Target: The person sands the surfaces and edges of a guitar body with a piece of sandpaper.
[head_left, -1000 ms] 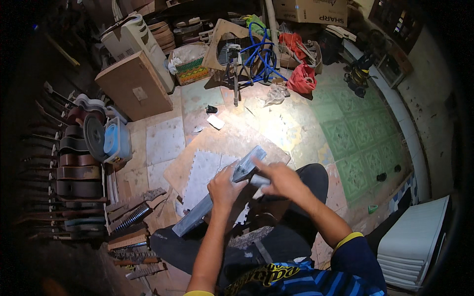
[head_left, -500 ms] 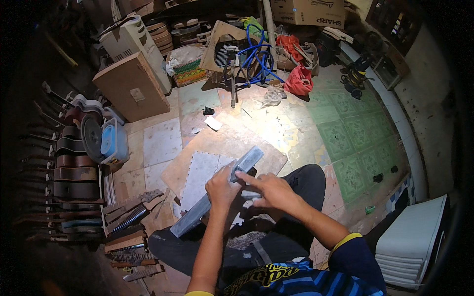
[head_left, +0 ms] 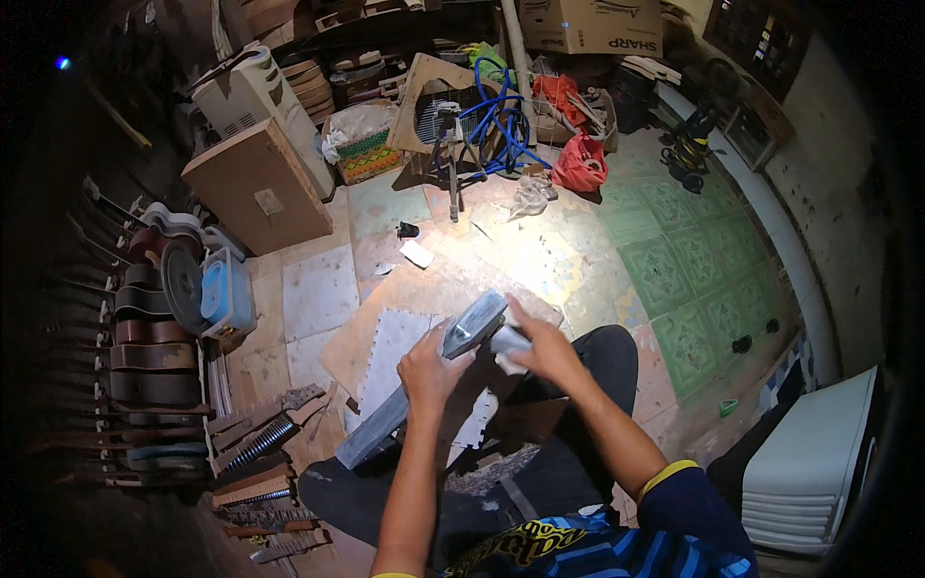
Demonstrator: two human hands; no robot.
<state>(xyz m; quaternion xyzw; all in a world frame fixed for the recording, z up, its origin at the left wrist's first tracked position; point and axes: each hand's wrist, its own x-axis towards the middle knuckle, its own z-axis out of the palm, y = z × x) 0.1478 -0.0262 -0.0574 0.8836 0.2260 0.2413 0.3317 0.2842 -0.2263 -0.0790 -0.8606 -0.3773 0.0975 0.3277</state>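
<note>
L hand (head_left: pixel 431 371) clenched round 1 long grey bar (head_left: pixel 477 320); R hand (head_left: pixel 546 353) part-open, gripping 1 pale-grey pc (head_left: pixel 508 347) nr bar's end.

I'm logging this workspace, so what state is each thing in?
Grey bar: held at a slant
Left hand: closed around the bar
Pale grey piece: held, slightly blurred
Right hand: gripping that piece
Blue hose: loosely looped
White plastic pieces: stacked
Brown panel: tilted
Red bag: crumpled
</note>
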